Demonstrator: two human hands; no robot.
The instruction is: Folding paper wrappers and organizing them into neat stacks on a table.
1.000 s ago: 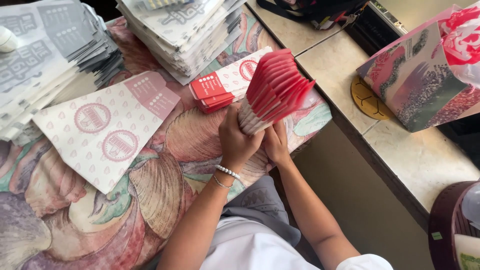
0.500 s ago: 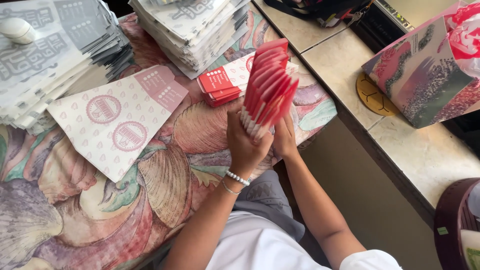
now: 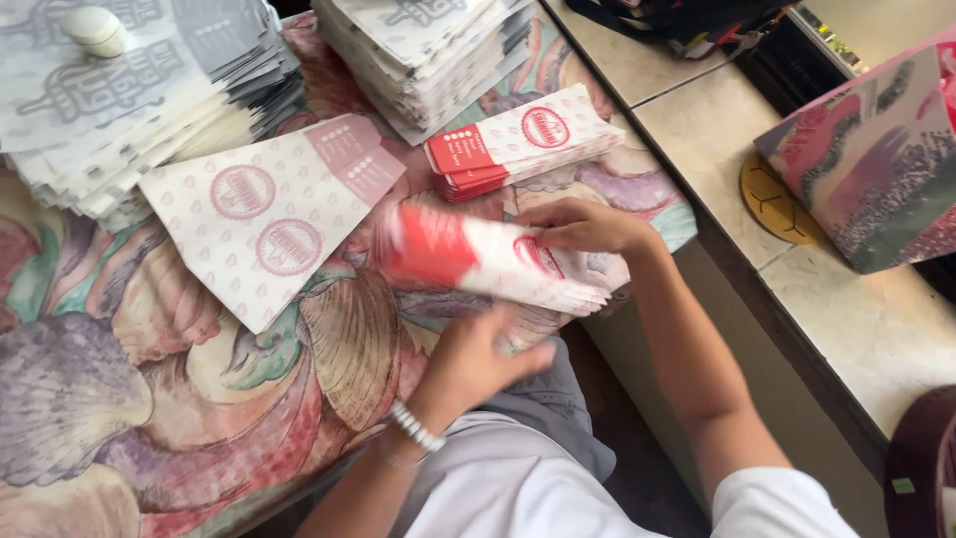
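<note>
A bundle of red-and-white paper bags (image 3: 478, 257) lies flat across the shell-patterned tablecloth (image 3: 149, 399), blurred by motion. My right hand (image 3: 588, 225) rests on its right part, fingers over the top. My left hand (image 3: 478, 359) is just below the bundle's near edge, fingers curled, touching its underside or edge; I cannot tell if it grips. A second small stack of the same bags (image 3: 523, 137) lies just beyond. A flat pile of white paper with pink round marks (image 3: 264, 214) sits to the left.
Two tall stacks of grey-printed white paper stand at the back, one at the left (image 3: 119, 90) with a small white knob (image 3: 95, 28) on top, one in the middle (image 3: 428, 45). A tan counter (image 3: 856, 329) at the right carries a colourful bag (image 3: 876, 169) and a round yellow disc (image 3: 772, 199).
The bundle stood upright and fanned in both hands; now it is laid down flat on the table. My left hand has dropped lower, my right hand lies on top.
</note>
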